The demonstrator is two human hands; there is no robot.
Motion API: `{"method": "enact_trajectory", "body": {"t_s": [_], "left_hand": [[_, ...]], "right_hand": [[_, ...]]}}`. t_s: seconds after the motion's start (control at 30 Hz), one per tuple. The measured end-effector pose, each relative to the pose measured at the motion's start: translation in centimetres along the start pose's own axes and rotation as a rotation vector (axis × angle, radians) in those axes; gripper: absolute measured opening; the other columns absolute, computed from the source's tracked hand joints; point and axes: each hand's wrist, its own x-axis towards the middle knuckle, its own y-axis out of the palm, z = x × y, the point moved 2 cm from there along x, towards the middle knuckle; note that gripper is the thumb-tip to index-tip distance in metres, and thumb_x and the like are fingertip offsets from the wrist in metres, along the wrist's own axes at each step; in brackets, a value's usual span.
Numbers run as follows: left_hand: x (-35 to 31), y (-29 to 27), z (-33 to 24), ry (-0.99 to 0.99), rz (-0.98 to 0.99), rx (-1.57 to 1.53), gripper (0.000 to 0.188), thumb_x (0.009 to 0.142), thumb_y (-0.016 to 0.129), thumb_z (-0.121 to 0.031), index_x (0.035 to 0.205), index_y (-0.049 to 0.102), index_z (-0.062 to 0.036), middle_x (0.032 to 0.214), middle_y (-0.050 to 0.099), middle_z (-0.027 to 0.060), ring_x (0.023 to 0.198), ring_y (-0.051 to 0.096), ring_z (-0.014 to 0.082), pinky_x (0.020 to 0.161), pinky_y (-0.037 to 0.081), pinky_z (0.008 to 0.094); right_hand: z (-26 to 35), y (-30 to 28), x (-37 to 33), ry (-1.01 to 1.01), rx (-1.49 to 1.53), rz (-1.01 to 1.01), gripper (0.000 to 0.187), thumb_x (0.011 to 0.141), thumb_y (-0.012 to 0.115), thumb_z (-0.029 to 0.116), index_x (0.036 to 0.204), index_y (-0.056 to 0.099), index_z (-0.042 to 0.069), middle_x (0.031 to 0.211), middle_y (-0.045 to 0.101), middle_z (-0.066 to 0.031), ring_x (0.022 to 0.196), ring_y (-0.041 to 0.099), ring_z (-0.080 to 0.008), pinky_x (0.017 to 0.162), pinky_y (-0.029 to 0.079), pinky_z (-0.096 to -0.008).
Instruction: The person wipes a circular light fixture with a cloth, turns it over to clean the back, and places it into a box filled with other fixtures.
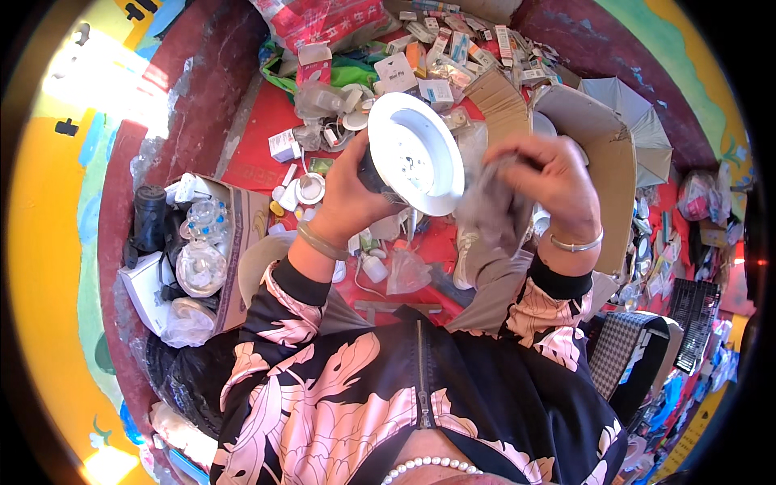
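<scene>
One white, dish-shaped fixture (420, 158) is held up at 12 o'clock, its hollow side showing. At its 8 o'clock, the left hand (352, 191) curls half closed around the dark back; some fingertips are hidden. At 3 o'clock, the right hand (551, 176), blurred, is bent partway closed on a grey-brown cloth (495, 204), which hangs at 4 o'clock beside the rim; whether they touch, I cannot tell. Gripped from one side only, the fixture could twist loose if the cloth snagged or pressed the free rim, and drop toward the clear plastic bag (408, 273) at 6 o'clock. A wide swing might knock the open cardboard box (605, 149) at 3 o'clock. Small packages (461, 47) lie farther out at 1 o'clock.
</scene>
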Motion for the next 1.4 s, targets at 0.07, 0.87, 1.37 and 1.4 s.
{"method": "enact_trajectory", "body": {"t_s": [0.07, 0.87, 1.37, 1.4], "left_hand": [[0.1, -0.1, -0.2, -0.038, 0.073, -0.003, 0.086, 0.044, 0.084, -0.012, 0.120, 0.047, -0.0018, 0.107, 0.059, 0.0096, 0.100, 0.057, 0.0182, 0.089, 0.044, 0.0311], [-0.6, 0.4, 0.3, -0.054, 0.148, -0.016, 0.088, 0.042, 0.085, -0.016, 0.121, 0.049, -0.0009, 0.105, 0.062, 0.0101, 0.094, 0.058, 0.0153, 0.086, 0.045, 0.0302], [0.1, -0.7, 1.0, -0.092, 0.079, -0.333, 0.080, 0.044, 0.084, -0.013, 0.116, 0.050, 0.0004, 0.108, 0.060, 0.0077, 0.099, 0.057, 0.0150, 0.090, 0.043, 0.0304], [0.1, -0.7, 1.3, -0.106, 0.079, -0.368, 0.080, 0.045, 0.084, -0.012, 0.117, 0.050, 0.0005, 0.108, 0.060, 0.0079, 0.099, 0.057, 0.0151, 0.089, 0.043, 0.0305]], "right_hand": [[-0.6, -0.6, 0.4, -0.158, -0.074, -0.311, 0.023, 0.072, 0.051, -0.006, 0.091, 0.063, 0.001, 0.078, 0.061, -0.0054, 0.072, 0.058, -0.0117, 0.065, 0.046, -0.0246], [-1.6, 5.7, 2.2, -0.199, -0.947, -0.108, 0.019, 0.064, 0.053, 0.002, 0.077, 0.067, 0.003, 0.078, 0.058, -0.0125, 0.082, 0.055, -0.0307, 0.071, 0.046, -0.0384], [-3.1, -2.8, 0.4, -0.215, 0.471, -0.251, 0.021, 0.075, 0.049, 0.000, 0.093, 0.058, -0.003, 0.092, 0.060, -0.0066, 0.083, 0.056, -0.0113, 0.076, 0.043, -0.0218], [-3.1, -2.7, 0.5, -0.219, 0.497, -0.258, 0.021, 0.077, 0.049, -0.001, 0.096, 0.058, -0.003, 0.093, 0.060, -0.0064, 0.085, 0.056, -0.0106, 0.077, 0.043, -0.0213]]}}
